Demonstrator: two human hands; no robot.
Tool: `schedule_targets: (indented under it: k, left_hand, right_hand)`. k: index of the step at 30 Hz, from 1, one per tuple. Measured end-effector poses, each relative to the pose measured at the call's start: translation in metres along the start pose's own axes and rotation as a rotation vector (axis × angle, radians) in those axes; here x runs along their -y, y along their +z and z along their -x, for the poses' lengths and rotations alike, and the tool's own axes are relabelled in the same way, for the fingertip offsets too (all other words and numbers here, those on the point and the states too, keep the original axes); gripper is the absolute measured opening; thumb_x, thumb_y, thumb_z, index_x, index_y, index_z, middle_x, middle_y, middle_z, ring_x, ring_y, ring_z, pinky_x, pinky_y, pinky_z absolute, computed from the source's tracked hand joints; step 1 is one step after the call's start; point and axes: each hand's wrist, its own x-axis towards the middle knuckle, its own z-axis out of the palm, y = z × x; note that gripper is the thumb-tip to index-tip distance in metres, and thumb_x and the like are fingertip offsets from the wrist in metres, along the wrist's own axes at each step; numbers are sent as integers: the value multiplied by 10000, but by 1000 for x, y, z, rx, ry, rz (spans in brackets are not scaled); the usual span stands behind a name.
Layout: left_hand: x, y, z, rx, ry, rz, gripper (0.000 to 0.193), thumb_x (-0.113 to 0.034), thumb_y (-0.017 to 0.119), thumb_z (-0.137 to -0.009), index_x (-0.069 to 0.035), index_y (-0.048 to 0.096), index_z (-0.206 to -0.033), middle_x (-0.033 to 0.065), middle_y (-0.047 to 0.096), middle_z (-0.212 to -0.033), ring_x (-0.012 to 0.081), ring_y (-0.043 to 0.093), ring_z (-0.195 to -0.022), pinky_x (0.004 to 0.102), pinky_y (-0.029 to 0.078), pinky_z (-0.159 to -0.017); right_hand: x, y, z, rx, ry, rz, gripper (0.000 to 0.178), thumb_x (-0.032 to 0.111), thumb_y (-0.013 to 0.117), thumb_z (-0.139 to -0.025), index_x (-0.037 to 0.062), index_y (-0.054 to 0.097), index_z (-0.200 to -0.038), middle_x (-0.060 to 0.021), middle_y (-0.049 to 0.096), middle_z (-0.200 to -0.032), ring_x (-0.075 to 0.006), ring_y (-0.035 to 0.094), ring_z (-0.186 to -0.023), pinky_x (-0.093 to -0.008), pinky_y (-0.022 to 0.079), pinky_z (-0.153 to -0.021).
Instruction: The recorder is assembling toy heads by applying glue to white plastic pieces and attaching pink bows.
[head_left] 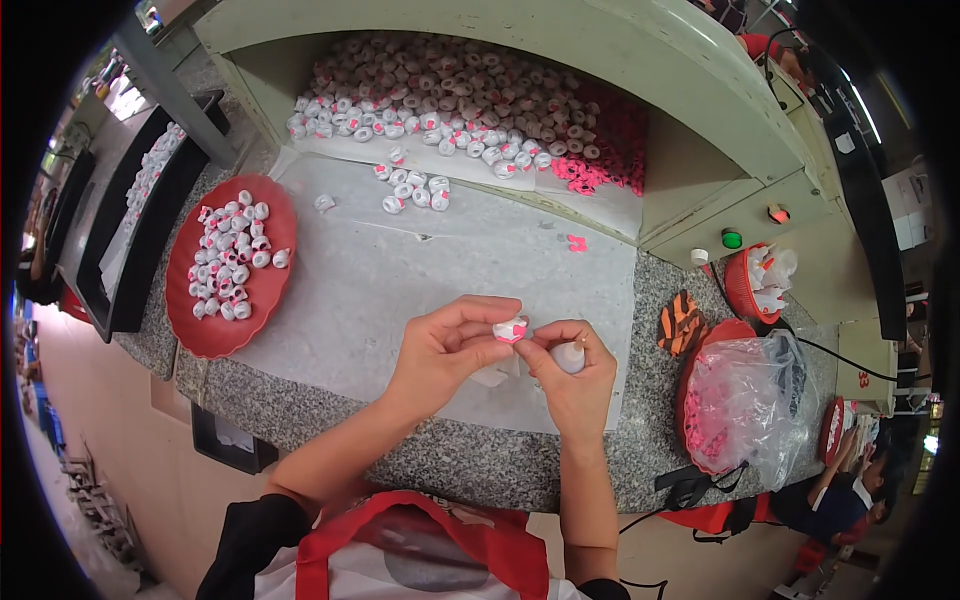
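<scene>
A small, rounded white-and-pink piece (505,329) is pinched between the left hand (438,345) and the right hand (578,398), its pink toward the right; a whitish bottle (568,358) (partly hidden) is tucked in the right hand.

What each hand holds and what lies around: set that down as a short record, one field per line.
Left hand: pinches a small rounded white-and-pink piece
Right hand: meets that piece too; a smooth white rounded object sits in its grasp, kind unclear
Surface: white sheet on a grey speckled worktop
Left side: red oval scalloped tray bearing similar pieces
Back: pale green box-like housing with a white-and-pink heap and a bright pink heap
Right side: red round basket; clear plastic bag
</scene>
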Motion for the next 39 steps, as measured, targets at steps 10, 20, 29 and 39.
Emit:
schedule_targets:
  k: [10,20,29,39]
  left_hand:
    - [11,-1,1,-19,56,-69,228,70,539,-775,34,553,-1000,110,544,-1017,164,560,-918,257,477,-793]
    - [14,-9,-4,-87,-111,26,219,11,555,-786,26,543,-1004,90,576,-899,157,577,-851,259,482,-757]
    - [-5,-8,-4,59,-145,60,358,-31,589,-777,-3,433,-1099,91,580,-837,157,594,-756,263,513,-665]
    - [1,-7,1,93,-81,-97,213,37,559,-779,35,497,-982,137,594,-911,174,601,-804,263,514,-643]
  right_hand:
    - [-6,1,-1,59,-121,6,155,-51,632,-693,-13,598,-839,-16,565,-706,-52,499,-596,-171,398,-518]
    - [-18,2,-8,106,-107,-49,170,-46,655,-679,-7,583,-829,-63,576,-818,-68,529,-655,-180,420,-545]
    - [-10,-6,-7,154,-276,-116,206,-70,634,-689,-19,557,-874,-119,567,-887,-124,562,-648,-208,453,-546]
    - [-10,-7,-8,219,-42,-326,132,-17,632,-711,-17,566,-824,-123,583,-809,-120,528,-575,-216,427,-481]
